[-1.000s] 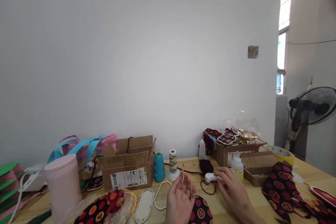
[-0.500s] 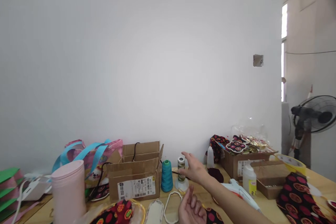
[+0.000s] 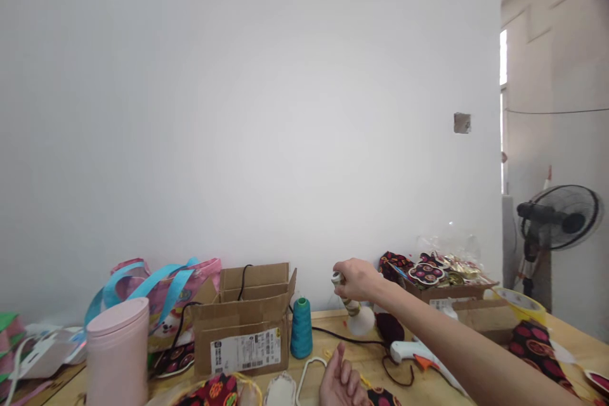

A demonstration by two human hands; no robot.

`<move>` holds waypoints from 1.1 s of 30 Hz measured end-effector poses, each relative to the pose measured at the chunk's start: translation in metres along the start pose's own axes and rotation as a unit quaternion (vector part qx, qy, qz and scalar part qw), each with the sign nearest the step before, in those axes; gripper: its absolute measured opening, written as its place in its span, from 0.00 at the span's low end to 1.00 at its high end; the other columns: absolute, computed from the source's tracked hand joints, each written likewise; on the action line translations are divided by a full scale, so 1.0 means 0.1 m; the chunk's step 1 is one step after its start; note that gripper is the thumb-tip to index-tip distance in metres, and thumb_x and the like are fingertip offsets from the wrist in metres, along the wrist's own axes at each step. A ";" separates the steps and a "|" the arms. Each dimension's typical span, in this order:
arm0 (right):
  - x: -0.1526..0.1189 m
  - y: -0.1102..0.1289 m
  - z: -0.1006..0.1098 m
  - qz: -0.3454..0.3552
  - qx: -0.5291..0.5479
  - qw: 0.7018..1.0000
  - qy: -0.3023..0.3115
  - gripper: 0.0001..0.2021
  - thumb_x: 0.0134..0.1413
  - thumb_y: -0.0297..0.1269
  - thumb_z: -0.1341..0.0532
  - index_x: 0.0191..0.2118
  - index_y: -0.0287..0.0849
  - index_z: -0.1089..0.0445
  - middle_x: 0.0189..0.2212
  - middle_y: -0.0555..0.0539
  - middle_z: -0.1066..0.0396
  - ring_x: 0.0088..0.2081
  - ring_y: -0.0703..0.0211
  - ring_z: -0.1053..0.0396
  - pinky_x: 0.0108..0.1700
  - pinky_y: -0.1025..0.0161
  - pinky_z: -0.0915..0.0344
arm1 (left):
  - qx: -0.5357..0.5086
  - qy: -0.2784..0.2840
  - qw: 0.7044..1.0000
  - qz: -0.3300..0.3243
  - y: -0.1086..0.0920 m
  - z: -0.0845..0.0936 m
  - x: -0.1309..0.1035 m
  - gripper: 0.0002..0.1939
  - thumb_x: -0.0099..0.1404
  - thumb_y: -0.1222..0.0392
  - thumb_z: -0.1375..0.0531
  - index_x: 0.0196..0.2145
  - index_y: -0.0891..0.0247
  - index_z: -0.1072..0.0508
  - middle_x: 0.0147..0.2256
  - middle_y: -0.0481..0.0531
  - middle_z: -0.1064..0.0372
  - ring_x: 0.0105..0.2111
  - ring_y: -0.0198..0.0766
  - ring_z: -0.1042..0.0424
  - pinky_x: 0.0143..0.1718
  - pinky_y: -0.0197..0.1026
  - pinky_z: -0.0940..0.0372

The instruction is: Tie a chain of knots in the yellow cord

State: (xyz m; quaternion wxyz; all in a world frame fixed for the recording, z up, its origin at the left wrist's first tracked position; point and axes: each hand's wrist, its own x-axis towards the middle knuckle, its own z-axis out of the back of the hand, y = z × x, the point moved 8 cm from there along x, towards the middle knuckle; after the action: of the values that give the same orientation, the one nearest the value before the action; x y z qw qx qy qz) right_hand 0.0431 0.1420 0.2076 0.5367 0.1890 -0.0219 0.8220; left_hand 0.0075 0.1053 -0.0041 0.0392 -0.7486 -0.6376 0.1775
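My right hand [image 3: 358,279], reaching in from the right, is closed around the upper part of a thread spool [image 3: 353,307]. The spool is tilted, its white top end poking out left of my fingers and its wide pale base pointing down to the right. Much of the spool is hidden by my hand. Low in the middle, my left hand [image 3: 343,382] rests palm up with fingers loosely curled; I see nothing in it. A teal thread cone [image 3: 301,328] stands upright left of the spool. Near my left hand lies a white looped outline frame [image 3: 304,375].
An open cardboard box [image 3: 242,336], a pink tumbler [image 3: 118,352] and a pink bag [image 3: 166,298] stand left. Right are a white glue gun [image 3: 413,350], a dark cord, a filled box [image 3: 442,294], yellow tape [image 3: 521,304] and patterned fabric [image 3: 537,349]. A fan [image 3: 559,219] stands beyond.
My right hand has closed on the spool, which was upright and is now tilted and shifted right. My left hand stays low with its fingers curled. The view has shifted slightly.
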 end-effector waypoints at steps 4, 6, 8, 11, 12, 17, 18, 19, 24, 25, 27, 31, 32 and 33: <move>-0.18 -0.10 0.06 -0.007 0.021 0.999 0.025 0.11 0.34 0.38 0.40 0.27 0.39 0.28 0.22 0.45 0.30 0.26 0.55 0.35 0.26 0.65 0.43 | 0.126 -0.018 0.986 -0.109 -0.16 -0.03 -0.01 0.10 0.51 0.62 0.40 0.34 0.60 0.33 0.14 0.38 0.49 0.08 0.22 0.51 0.06 0.23 0.57; -0.29 -0.16 0.07 -0.008 0.047 0.998 0.035 0.10 0.34 0.38 0.40 0.27 0.40 0.28 0.20 0.49 0.32 0.24 0.59 0.36 0.24 0.67 0.44 | 0.192 -0.019 0.966 -0.169 -0.22 -0.11 -0.05 0.20 0.43 0.62 0.35 0.37 0.58 0.33 0.18 0.40 0.42 0.10 0.23 0.46 0.06 0.24 0.55; -0.41 -0.22 0.06 -0.004 0.079 0.996 0.042 0.11 0.33 0.38 0.39 0.29 0.41 0.28 0.19 0.52 0.33 0.23 0.62 0.38 0.23 0.70 0.45 | 0.247 -0.015 0.947 -0.202 -0.22 -0.19 -0.10 0.25 0.39 0.60 0.34 0.38 0.59 0.33 0.27 0.45 0.34 0.13 0.25 0.41 0.06 0.26 0.53; -0.59 -0.28 0.04 0.006 0.131 0.990 0.050 0.11 0.33 0.36 0.38 0.30 0.42 0.29 0.19 0.54 0.36 0.22 0.65 0.40 0.22 0.72 0.46 | 0.335 0.022 0.923 -0.187 -0.10 -0.28 -0.12 0.24 0.38 0.56 0.34 0.35 0.62 0.31 0.25 0.48 0.30 0.09 0.24 0.45 0.06 0.28 0.54; -0.64 -0.31 0.03 0.008 0.147 0.988 0.054 0.11 0.33 0.35 0.38 0.29 0.42 0.29 0.18 0.55 0.37 0.21 0.66 0.41 0.22 0.72 0.46 | 0.362 0.042 0.915 -0.170 -0.04 -0.30 -0.11 0.21 0.37 0.54 0.34 0.31 0.64 0.29 0.18 0.45 0.32 0.07 0.23 0.48 0.06 0.28 0.55; -0.87 -0.52 -0.02 -0.001 0.214 0.974 0.070 0.09 0.31 0.30 0.38 0.27 0.41 0.29 0.16 0.57 0.39 0.20 0.68 0.43 0.20 0.74 0.47 | 0.396 0.094 0.905 -0.123 0.08 -0.31 -0.09 0.18 0.34 0.48 0.35 0.14 0.67 0.32 0.06 0.39 0.46 0.06 0.21 0.55 0.07 0.28 0.62; -0.92 -0.58 -0.03 -0.005 0.225 0.972 0.073 0.08 0.31 0.29 0.38 0.26 0.41 0.29 0.16 0.57 0.39 0.20 0.68 0.43 0.20 0.74 0.47 | 0.394 0.102 0.906 -0.115 0.09 -0.32 -0.08 0.19 0.34 0.47 0.35 0.14 0.67 0.33 0.05 0.38 0.47 0.06 0.21 0.56 0.07 0.27 0.63; -0.97 -0.65 -0.03 -0.011 0.236 0.969 0.077 0.08 0.30 0.30 0.37 0.26 0.41 0.29 0.16 0.57 0.39 0.20 0.68 0.43 0.20 0.74 0.46 | 0.391 0.110 0.908 -0.106 0.11 -0.33 -0.09 0.20 0.34 0.46 0.35 0.13 0.67 0.34 0.05 0.38 0.47 0.06 0.20 0.56 0.08 0.27 0.63; -1.29 -0.86 -0.08 -0.027 0.343 0.928 0.143 0.12 0.29 0.38 0.36 0.26 0.39 0.29 0.18 0.56 0.36 0.20 0.67 0.41 0.23 0.72 0.43 | 0.370 0.143 0.916 -0.057 0.20 -0.37 -0.10 0.22 0.34 0.43 0.37 0.15 0.65 0.37 0.07 0.38 0.47 0.06 0.20 0.54 0.08 0.26 0.60; -1.35 -0.87 -0.08 -0.030 0.386 0.908 0.158 0.14 0.28 0.39 0.35 0.27 0.39 0.29 0.18 0.55 0.36 0.21 0.67 0.40 0.24 0.71 0.42 | 0.369 0.146 0.917 -0.052 0.22 -0.37 -0.10 0.22 0.35 0.44 0.37 0.15 0.65 0.38 0.07 0.38 0.47 0.06 0.20 0.54 0.08 0.26 0.60; -1.45 -0.90 -0.08 -0.039 0.464 0.867 0.178 0.18 0.26 0.40 0.34 0.30 0.38 0.29 0.21 0.54 0.35 0.23 0.67 0.40 0.26 0.71 0.42 | 0.368 0.149 0.917 -0.048 0.26 -0.35 -0.09 0.22 0.36 0.44 0.37 0.15 0.66 0.38 0.06 0.37 0.48 0.06 0.20 0.54 0.07 0.25 0.60; -1.58 -0.92 -0.18 -0.058 0.524 0.815 0.241 0.24 0.22 0.39 0.33 0.34 0.36 0.30 0.22 0.53 0.37 0.23 0.68 0.41 0.25 0.73 0.44 | 0.363 0.150 0.918 -0.045 0.30 -0.34 -0.09 0.21 0.37 0.44 0.37 0.16 0.65 0.38 0.06 0.36 0.49 0.06 0.19 0.56 0.06 0.24 0.58; -1.61 -0.92 -0.23 -0.062 0.518 0.812 0.261 0.24 0.21 0.39 0.33 0.34 0.35 0.30 0.21 0.53 0.37 0.23 0.69 0.41 0.24 0.74 0.45 | 0.352 0.150 0.923 -0.043 0.29 -0.35 -0.09 0.22 0.36 0.45 0.37 0.16 0.65 0.38 0.07 0.36 0.49 0.07 0.19 0.56 0.06 0.24 0.57; -1.64 -0.92 -0.28 -0.062 0.500 0.818 0.278 0.23 0.21 0.39 0.33 0.33 0.35 0.30 0.21 0.54 0.37 0.22 0.70 0.42 0.23 0.74 0.45 | 0.334 0.149 0.930 -0.036 0.28 -0.35 -0.09 0.22 0.35 0.45 0.36 0.17 0.65 0.38 0.08 0.36 0.47 0.07 0.19 0.55 0.06 0.24 0.56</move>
State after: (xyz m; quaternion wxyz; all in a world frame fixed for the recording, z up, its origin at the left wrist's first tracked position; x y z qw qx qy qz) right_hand 0.1749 0.0437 0.1118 0.4014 0.1959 0.5543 0.7023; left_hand 0.0442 0.0974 0.0225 0.3875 -0.6867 -0.5551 0.2649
